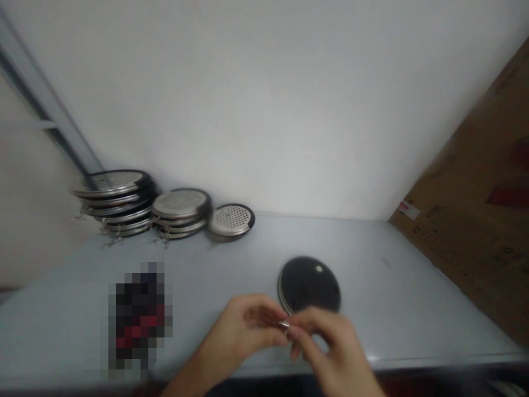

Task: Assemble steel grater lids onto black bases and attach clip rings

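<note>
1. Nearest the camera, at bottom centre, the left hand (237,331) and the right hand (330,344) come together above the front edge of the desk (392,311). Their arms enter from the lower left and lower right.
2. Between them, a small silver metal piece (284,325) sits at centre. The left fingers (260,317) are curled around one end, and the right fingers (308,325) close in on it from the other side. Both hands appear to pinch it, though the fingers hide most of it, and its exact kind is too small to tell.
3. Just behind the hands, a round dark disc (309,284) lies flat on the desk, with a thin silver rim showing along its left edge and a small pale spot near the top.
4. At lower left, a pixelated patch (140,320) hides an object on the desk.
5. Farther back, toward upper left of centre, three groups of round perforated steel discs with dark rims line up along the wall: a taller stack (111,184), a shorter stack (181,204), and a single disc (231,220). Small wire clips stick out from the stacks.
6. At far right, a brown cardboard sheet (467,187) with red printing and a white label (409,209) leans beside the desk.
7. Beyond everything stands a white wall (264,94), with a metal rail (45,94) at upper left.
</note>
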A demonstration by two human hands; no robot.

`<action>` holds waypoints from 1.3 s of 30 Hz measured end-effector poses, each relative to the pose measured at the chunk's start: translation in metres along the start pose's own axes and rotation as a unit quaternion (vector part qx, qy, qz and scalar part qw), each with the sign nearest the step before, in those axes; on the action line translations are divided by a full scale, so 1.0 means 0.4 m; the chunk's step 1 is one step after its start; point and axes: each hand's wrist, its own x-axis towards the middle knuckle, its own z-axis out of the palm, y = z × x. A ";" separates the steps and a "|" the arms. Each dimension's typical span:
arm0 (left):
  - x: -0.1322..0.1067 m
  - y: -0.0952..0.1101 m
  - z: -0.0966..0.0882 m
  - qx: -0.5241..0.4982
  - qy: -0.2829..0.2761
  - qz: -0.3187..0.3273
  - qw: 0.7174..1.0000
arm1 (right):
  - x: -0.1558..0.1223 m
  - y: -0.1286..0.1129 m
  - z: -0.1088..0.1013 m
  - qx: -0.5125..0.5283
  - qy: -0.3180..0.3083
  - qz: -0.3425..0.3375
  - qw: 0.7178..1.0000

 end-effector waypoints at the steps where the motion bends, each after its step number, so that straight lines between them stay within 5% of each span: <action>1: 0.000 0.001 0.001 0.026 0.024 0.010 0.999 | -0.001 0.001 0.000 -0.009 0.006 -0.013 1.000; 4: 0.000 0.005 0.002 0.059 0.049 0.029 0.997 | 0.000 0.002 -0.001 -0.023 0.021 -0.032 0.999; 8: -0.002 0.002 -0.005 -0.021 -0.008 0.004 1.000 | 0.002 0.003 -0.003 -0.003 0.014 -0.004 1.000; 13: -0.001 0.000 -0.008 0.028 0.052 0.030 0.998 | 0.002 0.000 0.010 0.009 0.029 -0.011 0.999; 19: -0.005 0.006 -0.021 -0.040 -0.033 -0.005 0.999 | 0.007 -0.007 0.016 0.036 0.065 0.010 0.997; 25: 0.005 -0.008 -0.008 -0.011 0.048 0.015 0.999 | 0.006 0.005 0.022 0.005 0.059 -0.032 0.998; 34: -0.004 0.002 -0.029 -0.039 -0.028 0.009 0.999 | 0.006 -0.002 0.003 0.071 0.068 0.050 0.994; 39: 0.000 -0.001 -0.014 -0.046 0.021 -0.003 0.999 | 0.008 -0.013 0.014 0.105 0.086 0.046 0.990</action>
